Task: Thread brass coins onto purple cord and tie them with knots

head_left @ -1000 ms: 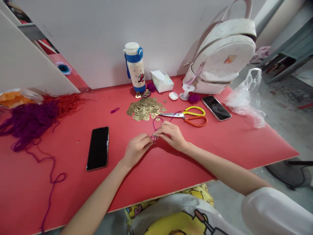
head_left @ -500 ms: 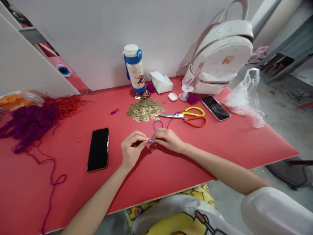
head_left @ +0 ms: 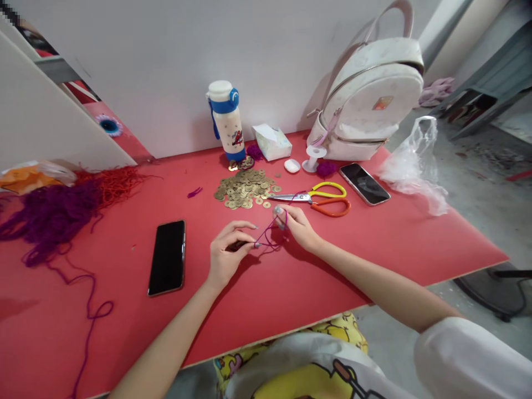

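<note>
Purple cord [head_left: 270,238] stretches in loops between my two hands, just above the red table [head_left: 233,288]. My left hand [head_left: 233,246] pinches one part of it between thumb and fingertip. A little higher and to the right, my right hand [head_left: 294,224] is closed on another part, with cord running round its fingers. Scissors [head_left: 310,197] with one yellow and one orange handle lie just beyond my right hand. Behind my hands is a heap of brass-coloured coins with holes [head_left: 245,187]. Small purple scraps [head_left: 194,192] lie left of the heap.
A black phone [head_left: 167,257] lies left of my left hand, purple yarn [head_left: 54,213] farther left. Along the back stand a bottle [head_left: 227,122], a tissue pack [head_left: 272,142], a white spool [head_left: 314,159] and a backpack [head_left: 369,102]. A second phone [head_left: 364,184] and plastic bag [head_left: 415,166] are right.
My right hand has moved up and to the right, away from my left hand. The cord between them has opened into wider loops. My left hand has barely moved.
</note>
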The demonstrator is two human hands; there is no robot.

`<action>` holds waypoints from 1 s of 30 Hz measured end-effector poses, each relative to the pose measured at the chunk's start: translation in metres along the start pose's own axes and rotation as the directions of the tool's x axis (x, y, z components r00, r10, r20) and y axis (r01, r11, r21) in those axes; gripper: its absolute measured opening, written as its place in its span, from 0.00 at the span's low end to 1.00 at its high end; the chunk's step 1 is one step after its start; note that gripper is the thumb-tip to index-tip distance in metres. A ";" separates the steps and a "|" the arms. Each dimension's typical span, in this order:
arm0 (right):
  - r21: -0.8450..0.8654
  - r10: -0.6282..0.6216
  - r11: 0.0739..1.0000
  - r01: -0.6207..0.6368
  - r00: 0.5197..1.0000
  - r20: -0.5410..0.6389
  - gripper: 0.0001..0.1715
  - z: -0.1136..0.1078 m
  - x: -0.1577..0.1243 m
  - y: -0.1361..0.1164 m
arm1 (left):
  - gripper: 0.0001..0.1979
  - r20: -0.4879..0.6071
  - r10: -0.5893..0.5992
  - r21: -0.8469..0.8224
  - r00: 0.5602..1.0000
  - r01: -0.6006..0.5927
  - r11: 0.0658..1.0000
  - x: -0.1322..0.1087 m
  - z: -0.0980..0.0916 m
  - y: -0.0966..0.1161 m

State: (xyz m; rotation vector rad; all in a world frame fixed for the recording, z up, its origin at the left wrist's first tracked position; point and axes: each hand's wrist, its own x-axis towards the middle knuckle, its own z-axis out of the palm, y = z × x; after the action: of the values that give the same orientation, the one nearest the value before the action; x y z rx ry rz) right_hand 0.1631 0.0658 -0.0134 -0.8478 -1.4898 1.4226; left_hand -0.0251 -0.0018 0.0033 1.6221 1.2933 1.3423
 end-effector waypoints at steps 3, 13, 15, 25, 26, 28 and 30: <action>0.316 0.163 0.940 -0.129 0.983 -0.082 0.27 -0.009 0.012 0.001 | 0.08 0.071 -0.012 -0.115 0.997 0.020 0.993 -0.003 0.001 -0.001; 0.658 0.304 0.732 -0.177 0.949 -0.083 0.14 -0.034 0.032 -0.008 | 0.17 0.066 -0.304 -0.533 0.950 0.291 0.794 0.006 0.001 -0.014; 0.570 0.236 0.812 -0.128 0.964 -0.120 0.13 -0.028 0.028 -0.007 | 0.15 -0.056 -0.331 -0.513 0.942 0.257 0.819 0.008 0.001 -0.017; -0.498 -0.026 0.849 0.178 0.955 0.297 0.21 0.020 -0.023 -0.005 | 0.11 -0.318 -0.396 -0.376 0.861 0.269 0.887 0.008 0.002 -0.022; -0.576 -0.018 0.794 0.193 0.956 0.294 0.23 0.024 -0.024 -0.003 | 0.11 -0.307 -0.391 -0.364 0.868 0.272 0.891 0.008 0.002 -0.021; -0.652 0.009 0.729 0.205 0.951 0.309 0.24 0.027 -0.025 0.000 | 0.10 -0.280 -0.376 -0.329 0.883 0.280 0.902 0.007 0.003 -0.019; -0.646 0.023 0.733 0.213 0.942 0.336 0.17 0.028 -0.025 0.001 | 0.08 -0.268 -0.348 -0.278 0.898 0.274 0.921 0.006 0.004 -0.018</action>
State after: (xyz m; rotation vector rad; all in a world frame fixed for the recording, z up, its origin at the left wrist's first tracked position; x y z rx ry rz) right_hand 0.1464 0.0323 -0.0169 -0.9665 -2.3505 0.9469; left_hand -0.0267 0.0095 -0.0118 1.0149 1.4441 1.5193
